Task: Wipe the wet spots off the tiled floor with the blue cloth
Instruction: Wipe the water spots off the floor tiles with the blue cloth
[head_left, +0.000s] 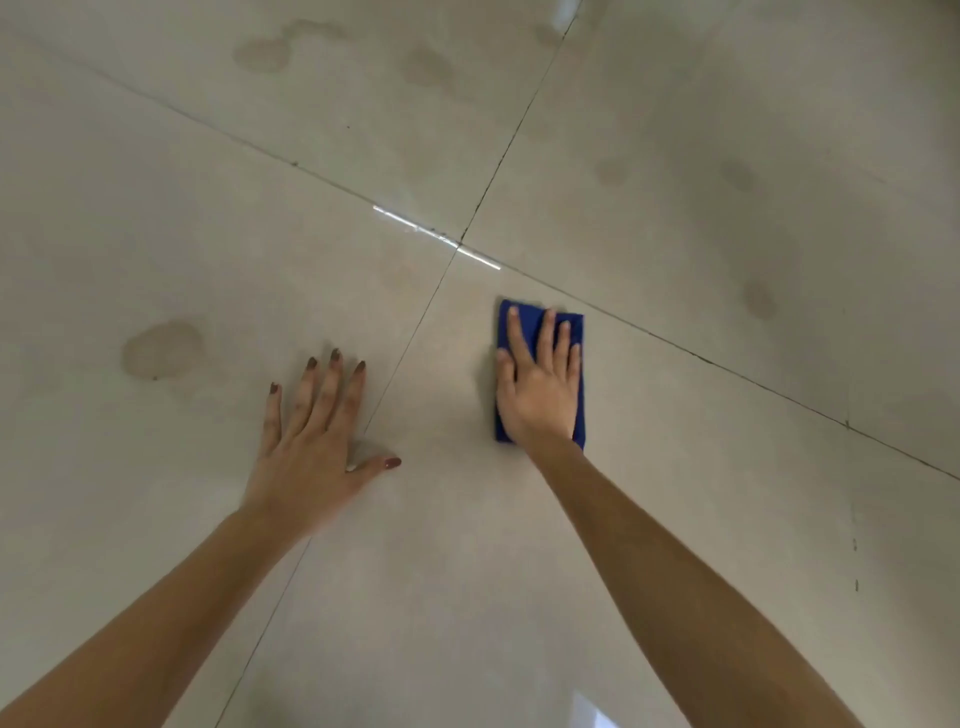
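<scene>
Pale glossy tiled floor (675, 519) with dark grout lines spreads under me. The folded rectangular blue cloth (527, 321) lies flat on it, just right of the grout crossing, with its long axis pointing away from me. My right grip (537, 387) presses it down with straight, spread fingers. My left grip (311, 441) braces flat, holding nothing. I should keep even palm pressure and slide the cloth over each dull brownish wet spot (162, 349).
</scene>
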